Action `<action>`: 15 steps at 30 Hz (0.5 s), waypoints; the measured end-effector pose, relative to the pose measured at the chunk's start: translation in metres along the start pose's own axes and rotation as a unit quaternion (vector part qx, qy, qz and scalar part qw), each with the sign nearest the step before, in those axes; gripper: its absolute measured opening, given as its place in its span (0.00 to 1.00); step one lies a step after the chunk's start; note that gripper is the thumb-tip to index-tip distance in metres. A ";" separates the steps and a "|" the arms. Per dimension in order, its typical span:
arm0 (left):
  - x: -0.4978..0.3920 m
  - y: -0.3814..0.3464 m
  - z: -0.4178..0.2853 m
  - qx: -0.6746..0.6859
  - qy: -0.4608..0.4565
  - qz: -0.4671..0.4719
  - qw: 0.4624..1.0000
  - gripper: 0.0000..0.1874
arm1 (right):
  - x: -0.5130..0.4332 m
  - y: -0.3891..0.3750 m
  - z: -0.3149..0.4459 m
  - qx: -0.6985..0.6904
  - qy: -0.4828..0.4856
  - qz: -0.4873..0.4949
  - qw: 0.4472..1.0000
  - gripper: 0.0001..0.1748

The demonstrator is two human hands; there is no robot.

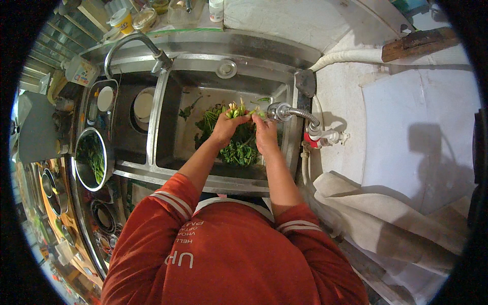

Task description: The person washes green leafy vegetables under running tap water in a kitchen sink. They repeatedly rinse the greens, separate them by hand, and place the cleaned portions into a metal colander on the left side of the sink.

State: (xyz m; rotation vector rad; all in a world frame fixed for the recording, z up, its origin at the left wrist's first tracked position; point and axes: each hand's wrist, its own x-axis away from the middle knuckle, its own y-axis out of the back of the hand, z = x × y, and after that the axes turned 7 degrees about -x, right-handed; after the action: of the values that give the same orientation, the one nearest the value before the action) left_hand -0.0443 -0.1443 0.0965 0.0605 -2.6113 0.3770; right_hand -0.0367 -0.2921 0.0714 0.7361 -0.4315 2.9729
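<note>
My left hand (225, 129) grips a bunch of leafy greens (237, 110) by the stems, with the pale root ends pointing up and away from me. Close beside it, my right hand (266, 134) pinches stems of the same bunch between thumb and fingers. Both hands are over the large basin of a stainless steel sink (166, 129). Below them, more dark leafy greens (239, 154) lie on the basin floor, partly hidden by my hands. A chrome faucet head (279, 111) is just right of the bunch, near my right fingers.
A flexible metal spout (305, 113) runs to a red-handled wall tap (312, 140). Left of the divider, a smaller basin holds a white bowl (145, 105) under a curved faucet (131, 36). A metal pot (108, 160) of greens stands nearer left. Crumpled cloth (354, 198) lies at right.
</note>
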 end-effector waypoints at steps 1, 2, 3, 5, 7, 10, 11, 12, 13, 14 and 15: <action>0.002 -0.001 -0.002 0.012 0.019 -0.011 1.000 0.10 | 0.002 -0.001 -0.001 -0.002 -0.029 -0.014 0.999 0.16; 0.003 -0.002 -0.004 0.023 0.037 -0.022 0.999 0.09 | 0.003 0.000 0.000 -0.055 -0.032 -0.008 0.998 0.16; 0.002 0.003 -0.002 0.087 0.077 0.000 0.993 0.09 | 0.005 -0.002 0.001 -0.107 -0.036 -0.001 0.994 0.17; -0.002 0.017 0.002 0.211 0.153 0.045 0.964 0.09 | 0.009 -0.003 0.005 -0.306 0.009 0.053 0.950 0.16; 0.001 0.006 0.002 0.170 0.131 0.010 0.977 0.11 | 0.014 -0.016 0.017 -0.290 0.003 0.000 0.957 0.13; 0.011 -0.020 -0.009 0.092 0.012 -0.013 0.996 0.15 | 0.006 -0.020 0.020 -0.276 -0.013 0.008 0.961 0.15; 0.012 -0.027 -0.008 0.089 -0.033 -0.011 0.995 0.17 | 0.004 -0.017 0.017 -0.276 -0.019 0.016 0.961 0.17; 0.014 -0.030 -0.006 0.087 -0.078 -0.017 0.993 0.18 | 0.011 -0.025 0.026 -0.273 -0.031 0.029 0.961 0.18; 0.014 -0.033 -0.002 0.087 -0.121 -0.018 0.989 0.19 | 0.018 -0.030 0.037 -0.270 -0.041 0.038 0.961 0.20; 0.011 -0.027 0.003 0.040 -0.102 -0.019 0.994 0.18 | 0.023 -0.035 0.046 -0.246 -0.050 0.039 0.967 0.24; 0.008 -0.024 0.001 0.019 -0.078 -0.014 0.997 0.17 | 0.021 -0.034 0.045 -0.257 -0.049 0.052 0.964 0.25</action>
State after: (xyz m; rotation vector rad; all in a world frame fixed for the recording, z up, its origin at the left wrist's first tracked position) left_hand -0.0489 -0.1670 0.1054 0.1455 -2.7547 0.4278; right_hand -0.0315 -0.2728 0.1281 0.8110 -1.2198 2.7160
